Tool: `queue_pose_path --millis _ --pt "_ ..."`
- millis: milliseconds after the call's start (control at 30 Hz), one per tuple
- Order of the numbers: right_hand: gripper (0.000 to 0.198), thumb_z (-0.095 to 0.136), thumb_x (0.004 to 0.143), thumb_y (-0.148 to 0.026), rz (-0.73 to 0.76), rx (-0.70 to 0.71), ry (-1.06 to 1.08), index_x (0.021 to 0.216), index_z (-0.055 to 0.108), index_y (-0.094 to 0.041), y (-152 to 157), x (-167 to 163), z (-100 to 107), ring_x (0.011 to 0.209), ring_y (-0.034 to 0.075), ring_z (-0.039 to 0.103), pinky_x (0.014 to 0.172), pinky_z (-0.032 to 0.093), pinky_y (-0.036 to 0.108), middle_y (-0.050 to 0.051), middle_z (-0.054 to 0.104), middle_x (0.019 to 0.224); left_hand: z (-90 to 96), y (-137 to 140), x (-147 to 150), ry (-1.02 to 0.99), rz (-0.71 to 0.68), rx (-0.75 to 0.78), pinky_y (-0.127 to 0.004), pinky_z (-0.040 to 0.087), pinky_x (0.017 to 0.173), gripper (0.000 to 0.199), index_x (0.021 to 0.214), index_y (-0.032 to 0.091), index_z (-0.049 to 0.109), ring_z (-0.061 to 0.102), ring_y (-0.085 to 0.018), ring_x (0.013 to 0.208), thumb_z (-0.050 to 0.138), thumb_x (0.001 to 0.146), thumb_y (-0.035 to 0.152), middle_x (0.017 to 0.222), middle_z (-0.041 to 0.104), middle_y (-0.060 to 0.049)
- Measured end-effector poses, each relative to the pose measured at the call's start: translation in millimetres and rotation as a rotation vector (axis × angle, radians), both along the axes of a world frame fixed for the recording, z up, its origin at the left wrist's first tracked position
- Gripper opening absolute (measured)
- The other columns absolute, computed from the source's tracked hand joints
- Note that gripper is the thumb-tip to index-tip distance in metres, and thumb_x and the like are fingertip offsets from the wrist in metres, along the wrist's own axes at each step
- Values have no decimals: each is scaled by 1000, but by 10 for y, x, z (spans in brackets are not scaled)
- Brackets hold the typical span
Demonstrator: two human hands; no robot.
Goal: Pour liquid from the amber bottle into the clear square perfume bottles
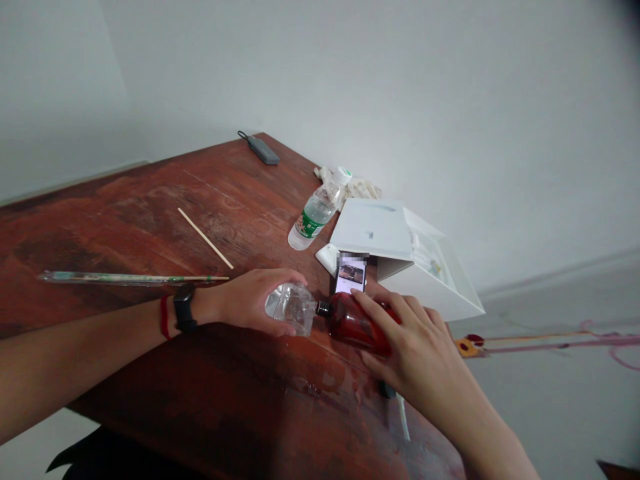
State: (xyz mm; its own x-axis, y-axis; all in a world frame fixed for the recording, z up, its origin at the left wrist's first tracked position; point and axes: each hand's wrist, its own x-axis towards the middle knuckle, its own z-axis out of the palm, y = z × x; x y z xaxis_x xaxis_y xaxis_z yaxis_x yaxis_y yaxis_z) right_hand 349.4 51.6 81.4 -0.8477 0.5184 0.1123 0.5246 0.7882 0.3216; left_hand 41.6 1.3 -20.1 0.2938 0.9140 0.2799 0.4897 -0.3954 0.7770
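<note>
My left hand (260, 300) is wrapped round a clear plastic cup (295, 309) above the wooden table, its fingers along the far side and thumb on the near side. In my right hand (410, 333) lies a dark red bottle (353, 323), tipped sideways so that its black threaded neck (323, 309) points at the cup's rim. Whether liquid is flowing between them I cannot tell. A black pump top with a pale tube (403, 417) rests on the table below my right wrist. Behind the red bottle a lit phone (351, 270) shows a picture.
A capped water bottle (314, 217) with a green label stands behind the cup. White boxes (373, 227) and a crumpled cloth (367, 188) are by the wall. Leftward lie a wooden stick (205, 238) and wrapped chopsticks (125, 278). A grey device (263, 149) sits at the far corner. The tabletop (240, 387) looks wet.
</note>
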Motion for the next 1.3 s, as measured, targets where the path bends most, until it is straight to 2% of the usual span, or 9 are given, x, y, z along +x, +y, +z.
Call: queue_pose_path --millis 400,633,900,1300 --pt "79 82 84 -28 4 -4 10 157 53 -28 6 -5 6 119 40 64 90 56 53 17 68 138 -24 12 -15 20 -1 11 -42 53 108 76 138 19 59 74 -34 118 90 77 52 133 75 -11" --pt "78 82 83 -26 6 3 9 156 55 -26 2 -15 14 121 42 64 91 56 55 18 67 141 -19 8 -24 62 -1 26 -43 52 113 80 143 20 57 71 -36 127 88 79 57 141 72 -13" --pt "76 81 86 -29 -8 7 -6 157 54 -26 -14 -35 31 121 41 64 91 56 54 18 67 141 20 6 -27 49 -12 14 -40 54 107 75 139 20 61 74 -34 120 88 79 55 132 75 -11" --pt "74 80 83 -22 11 2 6 153 57 -25 -12 -65 46 119 40 65 92 55 53 17 67 138 40 10 -34 36 -16 1 -39 55 103 74 137 21 62 75 -34 115 89 77 56 130 76 -10"
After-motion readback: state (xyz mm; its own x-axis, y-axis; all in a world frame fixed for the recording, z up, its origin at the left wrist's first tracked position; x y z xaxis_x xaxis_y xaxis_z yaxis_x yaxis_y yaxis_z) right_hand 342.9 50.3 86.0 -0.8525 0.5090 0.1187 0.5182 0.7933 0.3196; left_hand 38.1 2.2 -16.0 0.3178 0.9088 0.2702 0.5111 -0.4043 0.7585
